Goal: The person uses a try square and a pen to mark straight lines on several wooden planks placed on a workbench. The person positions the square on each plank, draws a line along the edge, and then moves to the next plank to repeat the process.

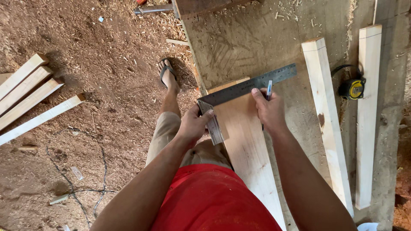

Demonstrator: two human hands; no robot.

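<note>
A pale wooden board (248, 145) lies lengthwise on the workbench (257, 42), its far end near the bench's left edge. A steel try square (244, 89) lies across that end, blade pointing right, stock running down the board's left edge. My left hand (195, 124) grips the stock of the square against the board. My right hand (269, 109) rests on the board just below the blade, fingers closed on a pen (269, 89) whose tip stands at the blade's edge.
Two pale wooden battens (327, 115) (368, 115) lie lengthwise on the bench to the right, a yellow tape measure (353, 87) between them. Several battens (30, 100) lie on the sawdust floor at left. My sandalled foot (168, 75) stands by the bench.
</note>
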